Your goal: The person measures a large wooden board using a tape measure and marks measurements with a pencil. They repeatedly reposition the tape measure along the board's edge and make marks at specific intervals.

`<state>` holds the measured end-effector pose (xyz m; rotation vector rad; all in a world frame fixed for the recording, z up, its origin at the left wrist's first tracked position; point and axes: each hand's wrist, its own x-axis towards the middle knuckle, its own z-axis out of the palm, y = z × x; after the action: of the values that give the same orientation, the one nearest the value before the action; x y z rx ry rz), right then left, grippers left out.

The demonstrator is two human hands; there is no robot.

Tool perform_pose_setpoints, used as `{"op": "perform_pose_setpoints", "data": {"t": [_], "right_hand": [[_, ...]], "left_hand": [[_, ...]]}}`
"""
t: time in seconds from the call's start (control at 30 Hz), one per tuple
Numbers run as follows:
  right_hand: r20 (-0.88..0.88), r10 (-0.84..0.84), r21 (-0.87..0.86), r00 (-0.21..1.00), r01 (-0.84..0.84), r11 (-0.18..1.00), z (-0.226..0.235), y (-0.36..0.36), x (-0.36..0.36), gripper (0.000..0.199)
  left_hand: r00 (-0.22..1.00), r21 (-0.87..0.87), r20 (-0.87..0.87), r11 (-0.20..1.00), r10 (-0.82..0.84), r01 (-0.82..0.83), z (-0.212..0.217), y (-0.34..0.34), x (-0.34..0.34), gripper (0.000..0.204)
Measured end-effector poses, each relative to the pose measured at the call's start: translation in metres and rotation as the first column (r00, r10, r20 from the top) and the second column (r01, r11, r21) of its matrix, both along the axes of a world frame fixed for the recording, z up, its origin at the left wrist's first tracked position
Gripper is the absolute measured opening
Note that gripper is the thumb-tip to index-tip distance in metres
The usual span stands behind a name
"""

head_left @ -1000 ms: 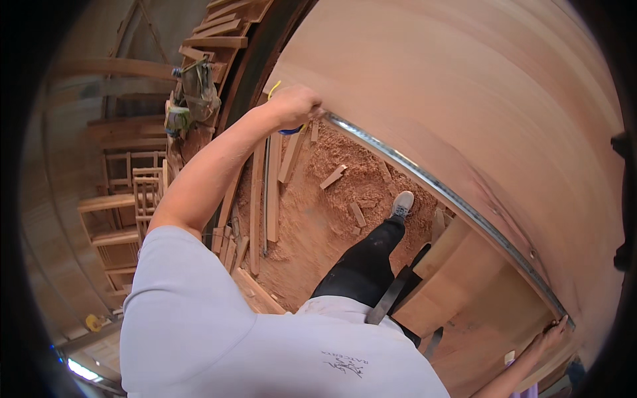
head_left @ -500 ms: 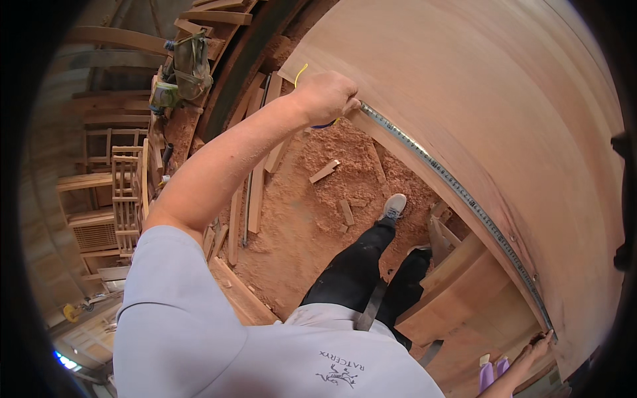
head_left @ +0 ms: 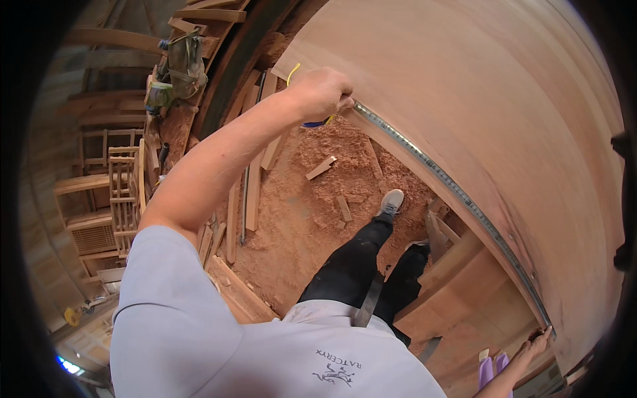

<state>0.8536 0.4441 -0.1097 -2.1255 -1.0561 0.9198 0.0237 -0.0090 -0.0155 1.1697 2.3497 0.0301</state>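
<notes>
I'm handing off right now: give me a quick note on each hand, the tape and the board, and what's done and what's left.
Left hand: closed on the tape measure's case at the far end of the board edge.
Right hand: fingertips pin the tape's tip at the near end.
Tape measure: stretched along the edge of the large wooden board.
Done: tape spans the edge.
Left: probably reading the length; no mark visible on the board.

Person wears a pale grey short-sleeved T-shirt [head_left: 199, 331] filling lower left of frame, with a small dark printed emblem at lower centre. Forearms bare below the sleeve. Black trousers [head_left: 358, 265], dusted pale in patches, run up centre frame. One light grey sneaker [head_left: 391, 201] visible at centre.
</notes>
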Motion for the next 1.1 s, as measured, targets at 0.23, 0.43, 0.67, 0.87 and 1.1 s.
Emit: {"op": "perform_pose_setpoints", "data": {"t": [0.23,0.43,0.67,0.87,1.1], "right_hand": [[0.100,0.022,-0.023,0.995,-0.020,1.000,0.005,-0.028,-0.031,0.031],[-0.069,-0.001,0.319,0.998,0.022,0.947,-0.028,-0.025,-0.064,0.022],[-0.176,0.021,0.319,0.984,0.036,0.947,-0.001,-0.071,-0.090,0.020],[0.220,0.312,0.264,0.924,-0.364,0.893,0.005,-0.184,-0.128,0.017],[0.655,0.387,0.303,0.649,-0.695,0.652,0.056,-0.167,-0.155,0.046]], "left_hand": [[0.985,-0.056,0.162,0.997,0.064,-0.055,-0.024,0.012,0.003,0.014],[0.986,0.071,0.164,0.997,-0.010,-0.002,-0.046,-0.016,-0.035,0.018],[0.809,0.077,0.540,0.944,0.231,-0.321,-0.095,-0.033,-0.089,0.025],[0.897,0.089,0.410,0.971,0.166,-0.221,-0.078,-0.018,-0.069,0.030],[0.950,0.055,0.305,0.994,0.071,-0.092,-0.057,0.001,-0.048,0.030]]}}
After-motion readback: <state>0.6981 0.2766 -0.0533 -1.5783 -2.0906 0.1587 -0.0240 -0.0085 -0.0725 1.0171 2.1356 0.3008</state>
